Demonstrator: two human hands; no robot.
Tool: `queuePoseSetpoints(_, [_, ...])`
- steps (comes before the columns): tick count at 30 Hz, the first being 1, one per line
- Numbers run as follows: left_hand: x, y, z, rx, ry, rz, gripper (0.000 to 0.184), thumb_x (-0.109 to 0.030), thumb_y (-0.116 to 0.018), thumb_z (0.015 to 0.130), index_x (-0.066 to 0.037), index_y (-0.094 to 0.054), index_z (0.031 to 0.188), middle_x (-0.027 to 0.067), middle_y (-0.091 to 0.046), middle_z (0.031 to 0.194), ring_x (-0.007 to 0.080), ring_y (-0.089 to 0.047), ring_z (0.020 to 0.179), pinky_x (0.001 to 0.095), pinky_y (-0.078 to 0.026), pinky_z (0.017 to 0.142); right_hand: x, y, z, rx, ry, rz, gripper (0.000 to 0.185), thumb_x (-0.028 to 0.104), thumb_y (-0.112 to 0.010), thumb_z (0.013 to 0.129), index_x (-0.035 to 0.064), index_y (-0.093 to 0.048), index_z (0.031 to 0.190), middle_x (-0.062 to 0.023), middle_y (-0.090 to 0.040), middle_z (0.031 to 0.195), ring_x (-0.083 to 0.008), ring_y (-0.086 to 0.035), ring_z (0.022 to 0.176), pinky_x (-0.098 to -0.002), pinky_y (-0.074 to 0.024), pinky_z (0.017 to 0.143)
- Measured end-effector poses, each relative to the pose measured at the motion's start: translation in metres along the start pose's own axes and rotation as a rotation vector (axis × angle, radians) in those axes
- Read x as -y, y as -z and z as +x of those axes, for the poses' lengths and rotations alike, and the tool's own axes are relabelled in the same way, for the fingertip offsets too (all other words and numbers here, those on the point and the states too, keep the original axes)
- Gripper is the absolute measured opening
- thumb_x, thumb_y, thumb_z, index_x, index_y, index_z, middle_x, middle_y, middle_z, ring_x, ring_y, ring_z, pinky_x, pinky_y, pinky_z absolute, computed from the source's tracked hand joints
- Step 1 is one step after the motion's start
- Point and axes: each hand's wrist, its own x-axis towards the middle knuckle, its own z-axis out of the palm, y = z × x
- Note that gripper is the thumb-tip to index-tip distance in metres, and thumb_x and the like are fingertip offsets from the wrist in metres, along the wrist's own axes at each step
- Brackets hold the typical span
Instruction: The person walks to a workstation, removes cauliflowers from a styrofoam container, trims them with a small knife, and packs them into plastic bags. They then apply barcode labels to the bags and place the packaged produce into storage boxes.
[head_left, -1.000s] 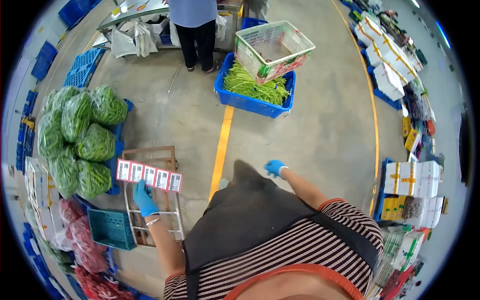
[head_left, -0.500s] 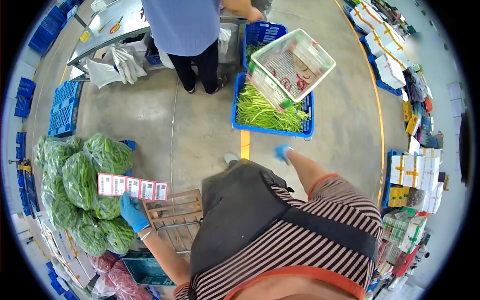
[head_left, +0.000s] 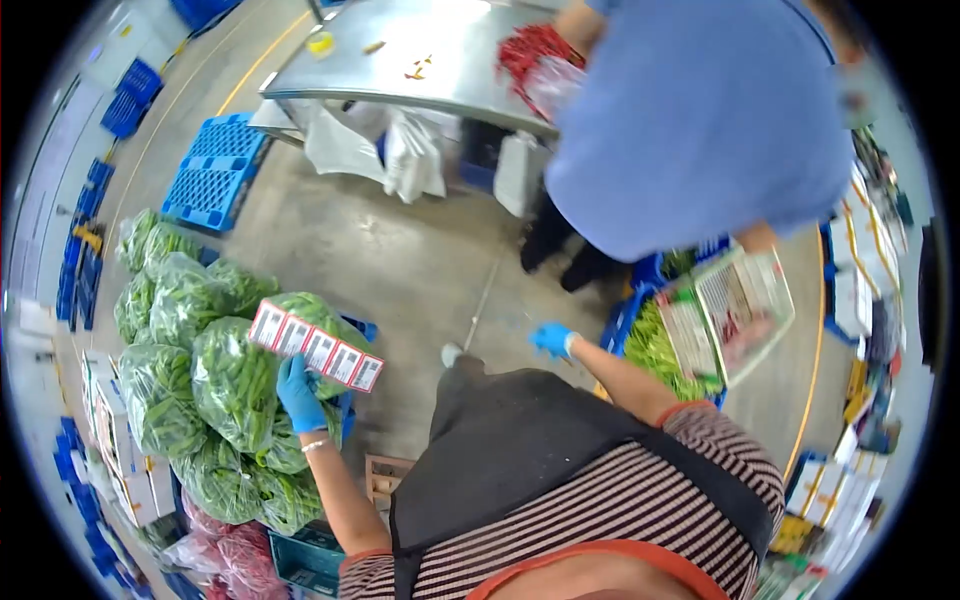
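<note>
The left hand (head_left: 301,393) pinches the barcode-label strip (head_left: 316,343) by its near edge, beside the bagged greens (head_left: 232,375) at left; held only there, I'd say it might flop or snag on them. The right hand (head_left: 552,340) hangs empty, fingers loosely spread.

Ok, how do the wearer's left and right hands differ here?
The left hand holds a label strip, while the right hand appears to hold nothing. In this view, the left hand shows partly against the bagged greens; the right hand shows against floor. Both hands are blue-gloved.
</note>
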Motion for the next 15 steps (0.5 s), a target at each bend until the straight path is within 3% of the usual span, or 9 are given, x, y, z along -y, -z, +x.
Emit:
queuePoseSetpoints(2, [-0.024,-0.02,0.078,0.023,0.072,0.057,0.014,-0.017,-0.062,0.091,-0.004,-0.064,0.095,-0.0025,-0.059,0.076,0.005,-0.05,0.06,0.0204,-0.037,0.051,-0.036,0.01,0.028,0.079,-0.058,-0.28,0.032,0.033,-0.056,0.088,0.0046,-0.068,0.097,-0.0151,-0.069,0.084,-0.0248,-0.064,0.062,-0.0432,-0.0515,0.057])
queuePoseSetpoints(4, [-0.039,-0.051,0.149,0.082,0.014,0.036,0.015,-0.017,-0.062,0.091,-0.003,-0.065,0.097,-0.0015,-0.06,0.077,0.0059,-0.052,0.06,0.0202,-0.038,0.05,-0.046,0.014,0.006,-0.092,-0.407,0.13,0.033,0.032,-0.056,0.089,0.0042,-0.066,0.102,-0.0142,-0.069,0.084,-0.0246,-0.064,0.062,-0.0411,-0.0502,0.054])
queuePoseSetpoints(6, [-0.068,-0.092,0.213,0.178,0.002,0.153,0.012,-0.017,-0.063,0.09,-0.005,-0.065,0.09,-0.0017,-0.058,0.073,0.0069,-0.053,0.058,0.0215,-0.039,0.05,-0.106,0.009,0.031,-0.054,-0.613,0.415,0.033,0.031,-0.057,0.089,0.0044,-0.065,0.107,-0.0144,-0.07,0.088,-0.0253,-0.064,0.063,-0.0407,-0.0502,0.054])
queuePoseSetpoints(9, [-0.091,-0.152,0.32,0.313,-0.059,0.222,0.013,-0.019,-0.063,0.09,-0.006,-0.064,0.087,-0.0011,-0.057,0.067,0.0076,-0.053,0.053,0.022,-0.036,0.048,-0.066,0.013,0.023,-0.159,-0.681,0.658,0.033,0.031,-0.058,0.089,0.0046,-0.064,0.109,-0.015,-0.071,0.091,-0.0256,-0.065,0.064,-0.0404,-0.0505,0.056])
queuePoseSetpoints(15, [-0.13,-0.275,0.477,0.438,-0.161,0.32,0.012,-0.019,-0.062,0.09,-0.008,-0.065,0.087,0.0005,-0.061,0.069,0.0075,-0.054,0.054,0.0213,-0.037,0.048,-0.007,0.034,0.105,-0.043,-0.668,0.673,0.035,0.032,-0.059,0.089,0.0048,-0.064,0.111,-0.0151,-0.069,0.095,-0.027,-0.066,0.071,-0.0407,-0.0511,0.062])
